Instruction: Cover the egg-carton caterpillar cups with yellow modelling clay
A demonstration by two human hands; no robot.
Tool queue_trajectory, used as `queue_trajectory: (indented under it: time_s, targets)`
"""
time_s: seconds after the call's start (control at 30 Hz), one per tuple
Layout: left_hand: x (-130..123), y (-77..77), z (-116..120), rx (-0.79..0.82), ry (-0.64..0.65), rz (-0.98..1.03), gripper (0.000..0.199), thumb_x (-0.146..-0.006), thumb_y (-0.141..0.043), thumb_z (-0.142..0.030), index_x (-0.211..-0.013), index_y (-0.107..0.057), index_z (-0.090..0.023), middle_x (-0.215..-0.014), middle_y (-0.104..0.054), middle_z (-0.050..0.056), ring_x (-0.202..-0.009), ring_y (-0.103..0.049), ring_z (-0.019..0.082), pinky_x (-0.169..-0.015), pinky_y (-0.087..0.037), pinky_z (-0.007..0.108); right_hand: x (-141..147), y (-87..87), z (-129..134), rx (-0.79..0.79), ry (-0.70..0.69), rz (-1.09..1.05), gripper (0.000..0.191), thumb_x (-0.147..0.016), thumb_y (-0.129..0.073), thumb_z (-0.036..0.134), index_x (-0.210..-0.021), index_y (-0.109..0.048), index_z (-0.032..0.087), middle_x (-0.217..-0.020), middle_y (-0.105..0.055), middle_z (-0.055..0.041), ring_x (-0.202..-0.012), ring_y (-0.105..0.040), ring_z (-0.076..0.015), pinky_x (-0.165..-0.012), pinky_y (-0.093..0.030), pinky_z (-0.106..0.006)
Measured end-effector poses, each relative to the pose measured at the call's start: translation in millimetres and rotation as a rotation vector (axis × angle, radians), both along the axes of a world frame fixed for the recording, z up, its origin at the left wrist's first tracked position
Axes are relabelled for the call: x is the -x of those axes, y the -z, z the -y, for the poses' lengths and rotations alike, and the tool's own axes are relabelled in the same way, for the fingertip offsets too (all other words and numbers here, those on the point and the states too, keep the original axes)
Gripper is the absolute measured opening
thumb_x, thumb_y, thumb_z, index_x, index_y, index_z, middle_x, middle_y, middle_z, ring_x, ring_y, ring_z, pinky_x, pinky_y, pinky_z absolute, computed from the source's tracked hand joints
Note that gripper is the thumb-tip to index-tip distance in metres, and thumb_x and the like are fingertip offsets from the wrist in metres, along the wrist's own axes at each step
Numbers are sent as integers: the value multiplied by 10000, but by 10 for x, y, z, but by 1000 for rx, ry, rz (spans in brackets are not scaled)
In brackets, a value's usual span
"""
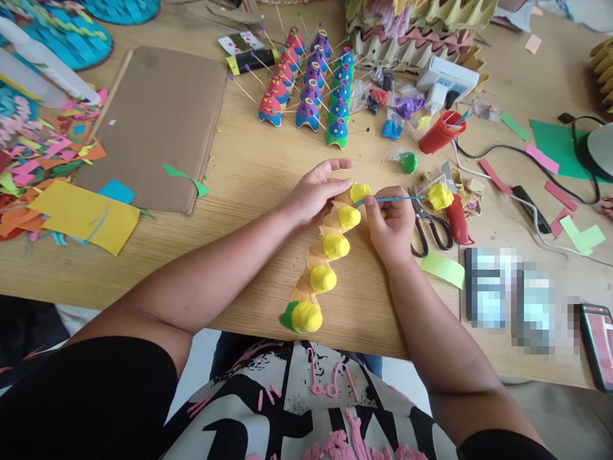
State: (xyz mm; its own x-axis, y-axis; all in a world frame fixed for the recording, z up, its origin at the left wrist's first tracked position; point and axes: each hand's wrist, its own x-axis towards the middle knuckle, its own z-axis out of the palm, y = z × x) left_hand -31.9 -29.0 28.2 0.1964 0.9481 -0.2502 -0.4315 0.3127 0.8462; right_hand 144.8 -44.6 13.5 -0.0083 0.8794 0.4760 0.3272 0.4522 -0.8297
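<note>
My left hand (318, 195) grips the far end of a strip of egg carton (302, 282), thumb on its side and some fingers stretched out. Smooth yellow clay (336, 245) caps the strip's several bumps, and green clay (288, 317) covers one side of the nearest. Pinched in my right hand (393, 225) is a thin blue modelling stick (403, 199), its tip at the farthest yellow cap (359, 191). Just right of that hand lie black-handled scissors (433, 230) and a lump of yellow clay (440, 196).
Painted carton strips with pins stand ahead: red (278, 88), purple (309, 112) and green-blue (338, 131). Cardboard (158, 121) and paper scraps (86, 211) lie left. A red cup (439, 133), bagged clay (393, 124), cables and a phone (597, 345) are on the right.
</note>
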Motion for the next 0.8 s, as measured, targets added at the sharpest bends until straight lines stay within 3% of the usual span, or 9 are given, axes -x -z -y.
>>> queue_trajectory:
  time_s: [0.3,0.57,0.8]
  targets:
    - [-5,-49,11,13,-14,9,372,-913,-727,-219,-1270,-624,-224,-679,-640,-50,-536,-624,112,-554,-469,213,0,1,0,-6,-8,-9,413,-944,-741,629,-824,-640,247,-739,-563,25,-664,-497,-128,-631,-427,-321]
    - [45,-24,2,30,-14,38,415,-915,-779,-268,-1295,-615,-248,-795,-715,-33,-600,-689,106,-584,-527,203,1,56,-14,132,-90,-237,483,-889,-753,721,-870,-578,271,-698,-462,56,-596,-432,-110,-572,-393,-297]
    - [81,-36,-7,50,0,68,398,-936,-745,-219,-1309,-607,-242,-804,-732,-29,-585,-683,93,-565,-522,191,15,-18,25,90,-80,-169,469,-892,-757,704,-826,-607,265,-732,-511,30,-653,-494,-126,-616,-463,-308]
